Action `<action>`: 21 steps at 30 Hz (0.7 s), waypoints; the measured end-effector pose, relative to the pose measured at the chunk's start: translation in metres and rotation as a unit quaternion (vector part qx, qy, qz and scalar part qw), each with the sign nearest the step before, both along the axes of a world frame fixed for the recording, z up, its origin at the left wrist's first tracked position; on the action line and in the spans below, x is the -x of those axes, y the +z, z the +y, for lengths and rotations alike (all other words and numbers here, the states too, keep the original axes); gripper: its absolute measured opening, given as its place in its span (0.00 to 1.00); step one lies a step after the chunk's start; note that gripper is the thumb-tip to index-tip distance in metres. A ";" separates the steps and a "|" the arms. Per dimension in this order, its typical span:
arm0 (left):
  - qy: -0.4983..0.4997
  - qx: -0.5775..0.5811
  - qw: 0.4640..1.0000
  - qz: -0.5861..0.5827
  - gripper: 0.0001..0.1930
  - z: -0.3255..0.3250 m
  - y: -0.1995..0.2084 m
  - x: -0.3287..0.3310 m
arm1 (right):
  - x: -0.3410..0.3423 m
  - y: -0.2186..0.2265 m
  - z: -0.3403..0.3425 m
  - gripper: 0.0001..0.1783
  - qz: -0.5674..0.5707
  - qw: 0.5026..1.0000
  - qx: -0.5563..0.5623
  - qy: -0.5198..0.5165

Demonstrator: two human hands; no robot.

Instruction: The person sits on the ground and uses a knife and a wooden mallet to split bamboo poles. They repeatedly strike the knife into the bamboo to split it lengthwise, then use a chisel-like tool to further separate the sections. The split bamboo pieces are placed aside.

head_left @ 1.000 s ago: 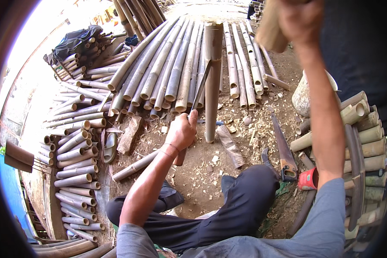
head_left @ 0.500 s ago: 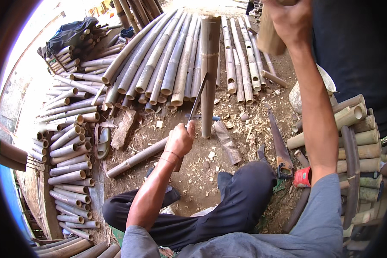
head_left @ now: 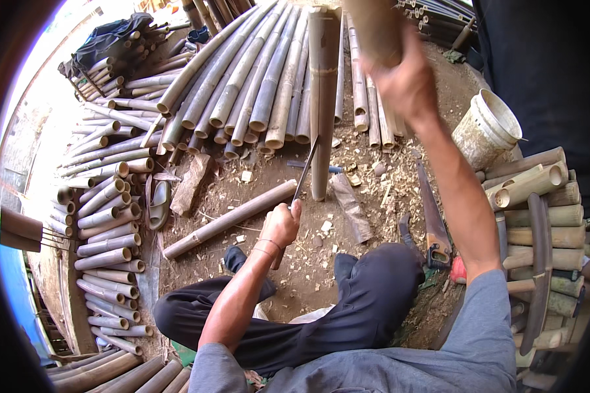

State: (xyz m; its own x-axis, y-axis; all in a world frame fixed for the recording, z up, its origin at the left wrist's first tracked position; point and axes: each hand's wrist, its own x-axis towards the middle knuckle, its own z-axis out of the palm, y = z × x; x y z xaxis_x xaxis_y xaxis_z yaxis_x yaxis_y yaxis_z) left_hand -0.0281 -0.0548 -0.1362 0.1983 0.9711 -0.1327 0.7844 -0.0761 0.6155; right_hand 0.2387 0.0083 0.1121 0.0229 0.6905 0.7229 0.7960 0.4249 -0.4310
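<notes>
My left hand (head_left: 280, 226) is closed round the handle of a long knife (head_left: 305, 171). The blade slants up and its far end meets the left side of an upright bamboo pole (head_left: 324, 105), about a third of the way up from its foot. A thick wooden club (head_left: 373, 33) is in my right hand (head_left: 408, 85), raised to the right of the pole's upper part. Both club and fingers are smeared by motion, but the grip shows. A loose bamboo length (head_left: 233, 219) lies on the ground left of the pole.
Long bamboo poles (head_left: 242, 85) fan out at the back. Short pieces (head_left: 105, 262) are stacked left, others (head_left: 547, 216) right. A handsaw (head_left: 432, 213), a whitish bucket (head_left: 488, 128) and a red object (head_left: 459, 270) are at right. A sandal (head_left: 158, 206) lies left; wood chips litter the dirt.
My right hand has swung the club left and down toward the pole's upper part. The knife now meets the pole lower down. The view has shifted, showing more of the bucket.
</notes>
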 end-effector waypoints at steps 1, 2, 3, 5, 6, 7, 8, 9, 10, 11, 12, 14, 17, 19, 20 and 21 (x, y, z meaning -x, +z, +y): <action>0.003 0.024 1.000 -0.014 0.32 -0.003 0.001 -0.004 | -0.006 0.005 0.009 0.50 0.020 0.992 -0.120 0.020; -0.001 0.028 1.000 -0.005 0.32 -0.006 0.001 -0.007 | -0.004 0.001 0.012 0.47 0.056 0.973 -0.218 0.047; -0.001 0.026 1.000 0.004 0.32 -0.006 0.005 -0.007 | 0.009 -0.020 0.008 0.42 0.080 0.963 -0.257 0.031; -0.011 0.072 0.997 0.016 0.32 -0.005 0.003 -0.008 | 0.011 -0.122 -0.019 0.51 0.014 0.989 0.140 -0.040; -0.025 0.120 0.992 0.016 0.32 -0.005 0.000 -0.011 | 0.016 -0.173 -0.038 0.57 -0.181 0.906 0.378 -0.064; -0.044 0.164 0.985 0.012 0.32 -0.003 -0.003 -0.015 | 0.014 -0.214 -0.058 0.63 -0.283 0.839 0.463 -0.049; -0.023 0.028 0.999 0.037 0.32 -0.011 -0.046 0.004 | 0.019 -0.221 -0.055 0.61 -0.257 0.865 0.429 -0.031; -0.007 0.018 0.999 0.050 0.31 -0.012 -0.052 0.001 | 0.013 -0.233 -0.059 0.60 -0.230 0.887 0.399 -0.022; 0.011 0.031 0.999 0.034 0.30 -0.021 -0.058 0.006 | 0.022 -0.222 -0.062 0.60 -0.188 0.876 0.444 -0.013; 0.030 0.043 0.998 0.019 0.30 -0.027 -0.062 0.012 | 0.027 -0.205 -0.060 0.59 -0.146 0.861 0.487 -0.005; 0.015 0.096 0.995 0.031 0.29 -0.009 -0.031 0.007 | 0.026 -0.187 -0.062 0.59 -0.109 0.845 0.524 -0.001; -0.030 0.027 0.997 0.072 0.31 0.001 -0.005 0.011 | 0.005 -0.178 -0.074 0.59 -0.026 0.934 0.356 0.003; -0.164 0.117 0.966 0.165 0.32 0.041 0.075 0.023 | -0.028 -0.156 -0.095 0.59 0.094 0.963 0.251 -0.020; -0.260 0.130 0.925 0.243 0.33 0.067 0.113 0.028 | -0.051 -0.137 -0.102 0.55 0.131 0.967 0.219 0.018; -0.258 0.188 0.904 0.285 0.33 0.070 0.133 0.014 | -0.062 -0.140 -0.108 0.55 0.133 0.966 0.220 0.021; -0.259 0.243 0.878 0.322 0.33 0.070 0.147 -0.004 | -0.075 -0.140 -0.118 0.55 0.130 0.966 0.222 0.020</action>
State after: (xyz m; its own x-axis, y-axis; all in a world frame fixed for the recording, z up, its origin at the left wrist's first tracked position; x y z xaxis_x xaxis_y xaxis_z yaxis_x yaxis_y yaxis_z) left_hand -0.0241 0.0155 0.0113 0.3287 0.5701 -0.7529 0.9193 -0.3760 0.1167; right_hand 0.3133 -0.1096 -0.0283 0.1302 0.9358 0.3277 0.6223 0.1802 -0.7618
